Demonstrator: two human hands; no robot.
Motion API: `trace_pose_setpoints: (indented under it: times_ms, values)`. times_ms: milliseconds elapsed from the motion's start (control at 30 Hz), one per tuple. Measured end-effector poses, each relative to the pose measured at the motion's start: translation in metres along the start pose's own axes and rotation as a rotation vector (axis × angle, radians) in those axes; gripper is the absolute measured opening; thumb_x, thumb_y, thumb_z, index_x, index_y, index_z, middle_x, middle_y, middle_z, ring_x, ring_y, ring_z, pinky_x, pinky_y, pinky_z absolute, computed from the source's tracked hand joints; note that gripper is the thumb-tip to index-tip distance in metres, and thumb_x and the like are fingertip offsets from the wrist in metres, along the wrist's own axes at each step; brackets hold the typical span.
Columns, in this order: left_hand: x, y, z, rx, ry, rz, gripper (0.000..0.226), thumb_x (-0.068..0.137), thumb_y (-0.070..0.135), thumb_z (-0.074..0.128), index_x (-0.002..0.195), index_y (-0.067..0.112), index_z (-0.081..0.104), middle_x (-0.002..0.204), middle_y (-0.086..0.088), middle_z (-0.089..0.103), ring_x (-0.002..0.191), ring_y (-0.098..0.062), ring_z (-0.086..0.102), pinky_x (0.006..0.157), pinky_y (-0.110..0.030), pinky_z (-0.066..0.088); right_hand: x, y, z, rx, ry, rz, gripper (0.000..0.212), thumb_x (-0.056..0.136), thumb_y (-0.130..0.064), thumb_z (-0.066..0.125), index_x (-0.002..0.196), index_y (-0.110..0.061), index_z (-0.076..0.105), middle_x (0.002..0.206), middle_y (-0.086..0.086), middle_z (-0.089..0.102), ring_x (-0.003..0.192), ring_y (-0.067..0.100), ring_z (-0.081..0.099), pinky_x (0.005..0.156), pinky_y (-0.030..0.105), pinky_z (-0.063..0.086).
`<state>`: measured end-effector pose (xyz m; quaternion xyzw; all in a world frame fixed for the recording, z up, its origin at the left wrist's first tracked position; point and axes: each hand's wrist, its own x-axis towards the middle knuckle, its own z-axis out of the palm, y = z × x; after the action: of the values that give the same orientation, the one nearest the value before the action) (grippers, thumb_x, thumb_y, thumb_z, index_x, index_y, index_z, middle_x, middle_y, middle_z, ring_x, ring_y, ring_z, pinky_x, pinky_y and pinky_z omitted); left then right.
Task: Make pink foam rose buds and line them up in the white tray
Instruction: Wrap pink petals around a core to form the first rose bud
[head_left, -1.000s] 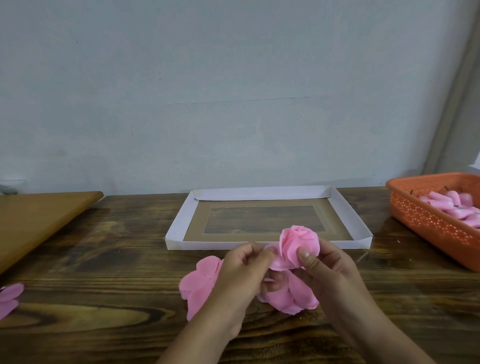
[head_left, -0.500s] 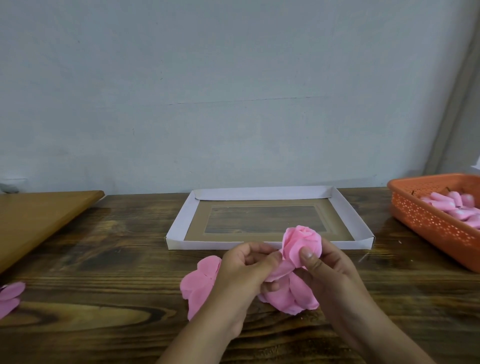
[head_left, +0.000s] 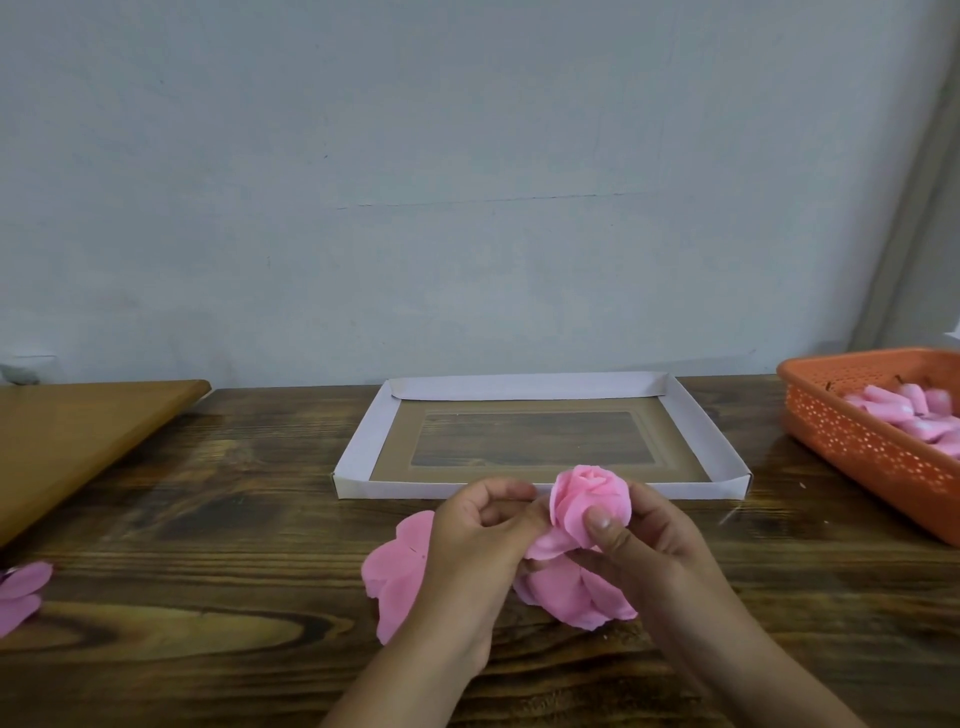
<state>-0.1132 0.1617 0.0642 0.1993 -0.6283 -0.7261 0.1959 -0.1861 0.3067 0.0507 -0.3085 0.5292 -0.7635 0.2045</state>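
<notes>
A pink foam rose bud (head_left: 589, 499) is held just in front of the white tray (head_left: 358, 457), which holds no buds. My right hand (head_left: 644, 540) grips the bud, thumb pressed on its front. My left hand (head_left: 478, 540) pinches a loose outer petal at the bud's left base. More pink petals hang below the bud (head_left: 566, 592), and a flat petal sheet (head_left: 400, 571) lies on the table behind my left hand.
An orange perforated basket (head_left: 852, 441) with several pink foam pieces stands at the right. A wooden board (head_left: 78, 441) lies at the left, and another pink petal piece (head_left: 21, 592) sits at the left edge. The dark wood table (head_left: 208, 519) meets a pale wall.
My hands stayed in place. The fingers of both hands shifted slightly on the bud, pressing the outer petal closer round it.
</notes>
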Motion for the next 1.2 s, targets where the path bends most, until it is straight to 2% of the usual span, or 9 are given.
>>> trace_pose_setpoints:
  times_ms: [133,267,367,467,633,733,800,1000,1200]
  values:
    - [0.0,-0.001,-0.001,-0.012,-0.008,0.0,0.019,0.085,0.02,0.083,0.102,0.018,0.075,0.092,-0.006,0.079,0.086,-0.025,0.078,0.076,-0.051,0.063,0.0,0.0,0.002,-0.077,0.032,-0.008,0.03,0.085,-0.039,0.073,0.111,-0.024,0.074,0.11,0.012,0.075,0.103,0.029,0.073,0.082,0.034,0.06]
    - [0.0,0.005,-0.001,-0.164,-0.048,-0.045,0.014,0.098,0.02,0.067,0.103,0.01,0.075,0.099,-0.013,0.079,0.092,-0.027,0.078,0.069,-0.033,0.063,0.0,-0.001,0.003,-0.105,0.078,-0.042,0.032,0.082,-0.042,0.072,0.109,-0.024,0.074,0.106,0.011,0.076,0.099,0.03,0.073,0.084,0.04,0.061]
    - [-0.001,0.009,-0.001,-0.193,-0.138,-0.035,0.017,0.094,0.026,0.068,0.093,0.014,0.08,0.103,-0.017,0.078,0.097,-0.027,0.077,0.074,-0.03,0.062,0.0,-0.003,0.002,-0.11,0.122,-0.061,0.026,0.083,-0.038,0.076,0.106,-0.024,0.075,0.105,0.009,0.076,0.099,0.024,0.073,0.081,0.032,0.061]
    - [-0.002,0.007,-0.002,-0.146,-0.206,0.006,0.024,0.078,0.034,0.085,0.101,0.03,0.08,0.11,-0.012,0.077,0.105,-0.025,0.075,0.087,-0.034,0.06,0.0,-0.003,0.001,-0.098,0.146,-0.075,0.021,0.087,-0.029,0.069,0.106,-0.022,0.075,0.105,0.009,0.077,0.099,0.025,0.074,0.081,0.03,0.061]
    - [-0.004,0.007,-0.003,-0.059,-0.271,0.061,0.057,0.066,0.039,0.078,0.122,0.045,0.069,0.114,-0.027,0.071,0.115,-0.044,0.065,0.108,-0.059,0.047,0.001,-0.004,-0.001,-0.124,0.178,-0.106,0.024,0.088,-0.037,0.071,0.11,-0.027,0.074,0.108,0.006,0.077,0.101,0.022,0.074,0.078,0.025,0.058]
    - [-0.004,0.006,-0.003,0.039,-0.368,0.095,0.067,0.075,0.021,0.07,0.136,0.042,0.054,0.118,-0.005,0.076,0.115,-0.024,0.07,0.091,-0.037,0.056,0.001,-0.005,-0.002,-0.069,0.151,-0.098,0.029,0.089,-0.041,0.072,0.111,-0.022,0.074,0.106,0.011,0.077,0.099,0.028,0.075,0.074,0.026,0.059]
    - [-0.007,0.006,-0.002,0.096,-0.392,0.137,0.065,0.086,0.009,0.067,0.139,0.041,0.047,0.121,0.002,0.076,0.117,-0.016,0.07,0.089,-0.027,0.056,0.001,-0.007,-0.002,-0.005,0.116,-0.086,0.034,0.088,-0.042,0.072,0.112,-0.018,0.074,0.106,0.016,0.076,0.098,0.032,0.075,0.075,0.028,0.059]
    - [-0.007,0.002,0.002,0.096,-0.33,0.216,0.057,0.093,0.0,0.069,0.135,0.034,0.052,0.115,-0.003,0.077,0.111,-0.018,0.072,0.092,-0.027,0.056,0.003,-0.007,-0.001,0.167,0.085,0.004,0.042,0.086,-0.036,0.076,0.118,-0.01,0.07,0.117,0.024,0.071,0.108,0.041,0.07,0.082,0.037,0.06]
    - [-0.006,0.002,0.003,0.076,-0.249,0.255,0.047,0.078,0.029,0.076,0.124,0.027,0.064,0.105,-0.001,0.08,0.105,-0.017,0.075,0.089,-0.03,0.059,0.003,-0.005,0.0,0.18,0.084,0.013,0.048,0.083,-0.037,0.078,0.119,-0.006,0.07,0.117,0.027,0.07,0.109,0.04,0.069,0.09,0.045,0.057]
